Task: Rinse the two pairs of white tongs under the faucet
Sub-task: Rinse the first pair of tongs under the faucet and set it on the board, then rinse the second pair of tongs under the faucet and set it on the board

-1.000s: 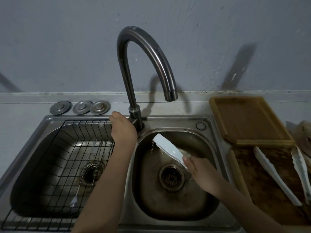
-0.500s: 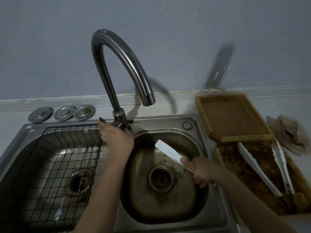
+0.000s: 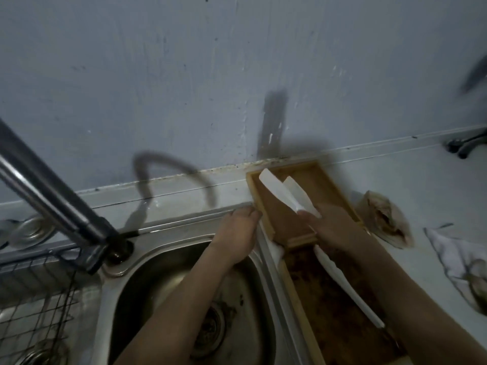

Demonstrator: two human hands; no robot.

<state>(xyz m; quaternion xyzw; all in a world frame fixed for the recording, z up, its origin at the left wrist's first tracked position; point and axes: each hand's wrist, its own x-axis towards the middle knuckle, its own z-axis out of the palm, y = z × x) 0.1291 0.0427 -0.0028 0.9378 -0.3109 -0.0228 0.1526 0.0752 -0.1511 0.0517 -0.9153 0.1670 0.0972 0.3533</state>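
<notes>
At centre right of the frame, the right hand (image 3: pixel 333 225) has its fingers clenched around a pair of white plastic tongs (image 3: pixel 286 194), whose two flat blades fan out over a shallow wooden tray (image 3: pixel 329 185) on the grey counter (image 3: pixel 421 185), well clear of the curved steel faucet (image 3: pixel 52 204) at far left. A second pair of white tongs (image 3: pixel 345 283) lies just below, on a stained wooden board (image 3: pixel 329 299), while the left hand (image 3: pixel 237 233) rests on the rim of the steel sink (image 3: pixel 163 233); whether its fingers grip anything cannot be told. Wet plastic held near one end could slip or spring apart, and the second pair may go unrinsed.
</notes>
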